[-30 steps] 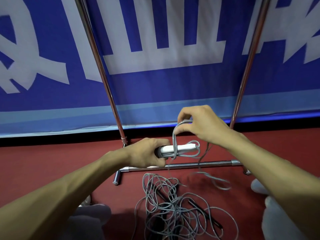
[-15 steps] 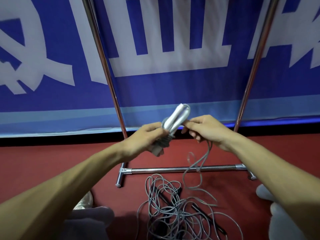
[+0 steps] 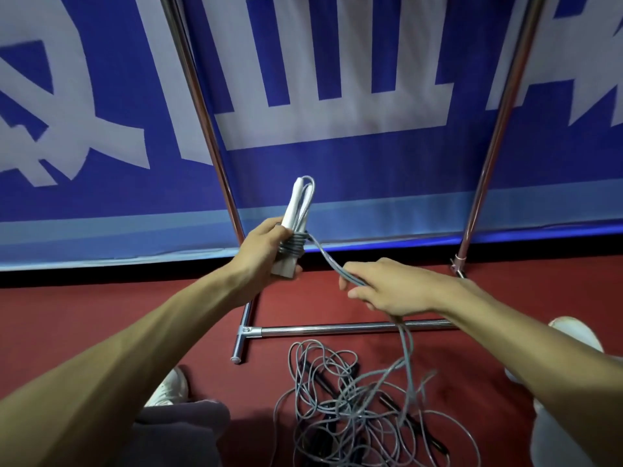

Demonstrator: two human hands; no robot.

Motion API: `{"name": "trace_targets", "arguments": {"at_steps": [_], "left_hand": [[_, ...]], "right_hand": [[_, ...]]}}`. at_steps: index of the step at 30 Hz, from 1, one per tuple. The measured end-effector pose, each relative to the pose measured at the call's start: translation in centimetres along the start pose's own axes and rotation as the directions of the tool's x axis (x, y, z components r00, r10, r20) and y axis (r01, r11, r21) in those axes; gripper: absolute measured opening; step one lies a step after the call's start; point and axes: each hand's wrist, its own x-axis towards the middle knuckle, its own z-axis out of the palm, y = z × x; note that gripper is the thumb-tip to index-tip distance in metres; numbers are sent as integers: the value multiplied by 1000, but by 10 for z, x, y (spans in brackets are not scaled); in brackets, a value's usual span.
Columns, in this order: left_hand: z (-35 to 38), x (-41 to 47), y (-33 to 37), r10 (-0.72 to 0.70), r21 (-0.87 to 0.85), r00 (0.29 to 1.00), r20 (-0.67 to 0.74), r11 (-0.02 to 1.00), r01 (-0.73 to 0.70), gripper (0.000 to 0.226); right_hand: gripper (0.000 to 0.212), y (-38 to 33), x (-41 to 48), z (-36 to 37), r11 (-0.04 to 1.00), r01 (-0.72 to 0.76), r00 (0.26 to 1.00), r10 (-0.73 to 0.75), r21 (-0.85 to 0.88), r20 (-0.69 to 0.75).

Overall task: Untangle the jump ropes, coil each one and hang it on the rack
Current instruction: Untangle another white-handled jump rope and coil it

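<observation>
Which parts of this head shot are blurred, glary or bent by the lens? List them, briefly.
Head view: the grey rope hanging below the right hand is smeared by motion; the white handles in the left hand are sharper; the rack uprights splay outward from wide-angle distortion; the lower bar carries a bright highlight; the rope pile lies in dim light.

Grey rope (image 3: 328, 261), white handles (image 3: 292, 210)
</observation>
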Motion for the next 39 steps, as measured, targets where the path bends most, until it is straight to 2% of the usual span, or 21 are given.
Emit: {"name": "trace_targets", "arguments": {"at_steps": [2, 3, 4, 6, 7, 8, 11, 14, 15, 17, 19, 23, 24, 25, 27, 29, 32, 35, 37, 38, 39], "left_hand": [[-5, 4, -9, 31, 189, 999, -33, 982, -24, 16], [-8, 6, -14, 76, 375, 997, -6, 925, -68, 12], [-11, 7, -18, 105, 585, 993, 51, 803, -114, 10], [-13, 5, -27, 71, 872, 981, 183, 448, -195, 14], [-12, 3, -31, 27, 915, 970, 242, 325, -238, 20], [-9, 1, -34, -18, 921, 954, 299, 266, -283, 23], [2, -6, -36, -118, 891, 899, 422, 236, -388, 12], [10, -10, -35, -165, 850, 849, 503, 275, -450, 16], [14, -12, -33, -153, 824, 828, 539, 302, -480, 23], [20, -19, -27, -91, 769, 799, 595, 355, -532, 36], [26, -26, -17, -27, 719, 794, 607, 443, -535, 32], [27, -28, -14, 16, 646, 804, 594, 586, -489, 14], [25, -27, -15, 14, 606, 806, 592, 652, -456, 12], [22, -26, -15, 2, 560, 811, 584, 723, -404, 13], [16, -23, -13, -13, 488, 826, 563, 812, -320, 30], [10, -20, -10, -19, 444, 840, 543, 855, -268, 40], [6, -20, -7, -4, 402, 836, 549, 878, -260, 28], [2, -20, -6, 33, 343, 845, 534, 905, -252, 20], [1, -18, -5, 70, 240, 884, 462, 950, -201, 26], [0, -16, -5, 86, 180, 912, 401, 969, -171, 29], [0, -15, -5, 93, 112, 937, 336, 984, -138, 30]], "right_hand": [[12, -3, -1, -3, 991, 96, 993, -102, -95, -64], [11, -5, -1, -4, 983, 139, 986, -149, -123, -78], [10, -8, -3, -4, 972, 174, 979, -189, -158, -83], [14, -13, -6, -2, 944, 207, 967, -237, -257, -92], [14, -15, -7, -1, 930, 214, 960, -257, -299, -113], [14, -16, -8, -1, 921, 219, 950, -276, -322, -144], [16, -14, -9, -3, 932, 209, 923, -288, -296, -255], [14, -5, -6, -4, 961, 155, 904, -232, -229, -360], [13, 0, -4, -5, 972, 132, 896, -200, -193, -396], [12, 6, 0, -7, 993, 107, 879, -113, -39, -464], [12, 7, 1, -10, 978, 96, 881, 2, 184, -474], [9, 7, 0, -10, 835, 89, 901, 164, 542, -401], [9, 7, 0, -11, 792, 85, 903, 195, 604, -383], [8, 8, 0, -11, 744, 79, 902, 229, 663, -365], [8, 10, 2, -11, 643, 55, 902, 295, 763, -315], [12, 10, 3, -11, 602, 23, 907, 323, 798, -270], [21, 6, 5, -10, 567, -16, 925, 322, 824, -204], [22, 3, 4, -10, 454, -3, 941, 303, 891, -151], [21, 4, 3, -8, 371, 13, 946, 297, 928, -132], [24, 4, 3, -7, 366, 19, 949, 285, 931, -132], [26, 4, 4, -6, 404, 21, 955, 264, 915, -138]]}}
